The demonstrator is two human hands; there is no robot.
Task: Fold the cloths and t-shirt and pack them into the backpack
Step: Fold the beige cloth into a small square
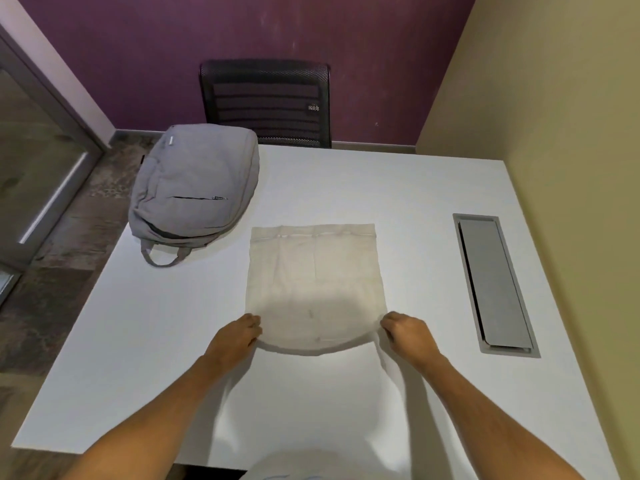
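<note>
- Right now both hands grip the cream cloth (313, 271) at its near corners: left hand (239, 336) pinches near-left corner, right hand (407, 336) near-right.
- Cloth lies mid-table (415, 188), long axis running away from person; near edge lifted, far edge flat.
- Fold prob goes near-to-far, both hands equally close.
- Grey backpack (197, 181) sits far-left, looks zipped; left hand nearer to it.
- White fabric near table edge, t-shirt? Can't tell.
</note>
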